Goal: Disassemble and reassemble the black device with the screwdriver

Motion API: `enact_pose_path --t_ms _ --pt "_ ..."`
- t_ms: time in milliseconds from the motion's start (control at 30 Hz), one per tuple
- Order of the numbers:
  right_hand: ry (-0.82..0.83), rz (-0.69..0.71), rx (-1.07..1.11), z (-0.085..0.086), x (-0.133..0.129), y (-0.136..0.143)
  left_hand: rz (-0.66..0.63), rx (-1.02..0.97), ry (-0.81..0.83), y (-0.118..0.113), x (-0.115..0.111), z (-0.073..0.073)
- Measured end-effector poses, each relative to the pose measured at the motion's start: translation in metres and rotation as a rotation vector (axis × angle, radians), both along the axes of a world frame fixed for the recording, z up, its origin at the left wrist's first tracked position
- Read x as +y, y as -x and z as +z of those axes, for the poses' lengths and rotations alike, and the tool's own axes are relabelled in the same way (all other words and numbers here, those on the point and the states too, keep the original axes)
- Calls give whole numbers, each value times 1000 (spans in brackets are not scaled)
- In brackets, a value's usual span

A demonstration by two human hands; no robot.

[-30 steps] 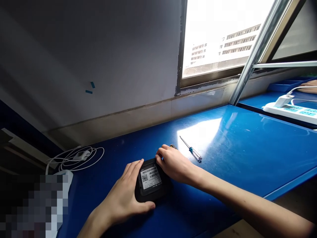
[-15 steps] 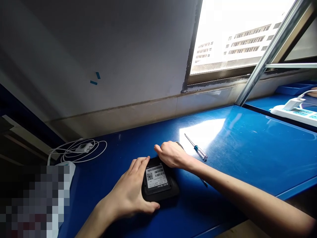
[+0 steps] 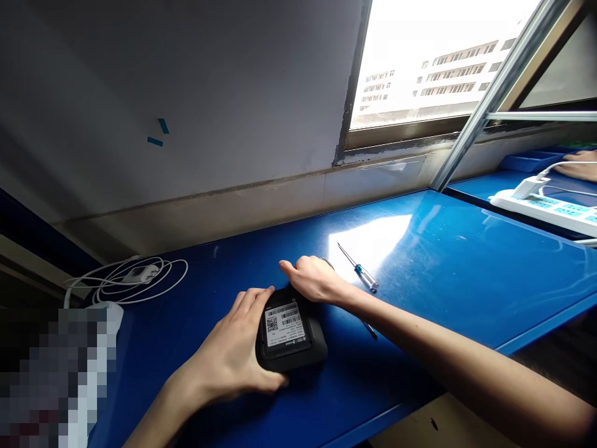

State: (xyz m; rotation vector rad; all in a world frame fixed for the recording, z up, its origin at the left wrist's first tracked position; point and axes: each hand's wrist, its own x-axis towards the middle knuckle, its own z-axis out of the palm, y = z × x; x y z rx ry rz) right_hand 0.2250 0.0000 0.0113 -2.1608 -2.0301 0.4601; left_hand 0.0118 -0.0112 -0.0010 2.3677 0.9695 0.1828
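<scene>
Box (image 3: 291, 336) sits right of the left hand (image 3: 228, 348), clamped by it — hold it snug so nothing skids. Right hand (image 3: 311, 279) curls at the far corner — can't tell around what.

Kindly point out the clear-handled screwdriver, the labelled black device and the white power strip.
Clear-handled screwdriver (image 3: 366, 277), head view: on its handle.
Labelled black device (image 3: 286, 330), head view: on its white label.
White power strip (image 3: 558, 207), head view: on its top face.

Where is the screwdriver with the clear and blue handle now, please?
The screwdriver lies right of centre in the head view, on the glossy blue table, right of the bare right hand.
</scene>
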Motion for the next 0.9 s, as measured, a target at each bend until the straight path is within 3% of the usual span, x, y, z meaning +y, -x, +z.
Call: enact_pose_path --t_ms 167,300,400,500,633,900 --pt "9 -26 318 -2 -3 -7 21 -19 42 10 0 -3" --pt "-24 -13 430 -3 -9 -12 35 -8 31 12 -1 -2" --pt "-41 92 465 2 -16 -20 37 14 4 12 0 -2" --pt "-67 345 430 10 -26 -28 48 58 -15 13 1 0" --pt "-153 576 249 16 -40 -28 82 78 -48 16 3 3" --pt "-280 646 142 9 -45 -20 84 56 -46 18 6 1"
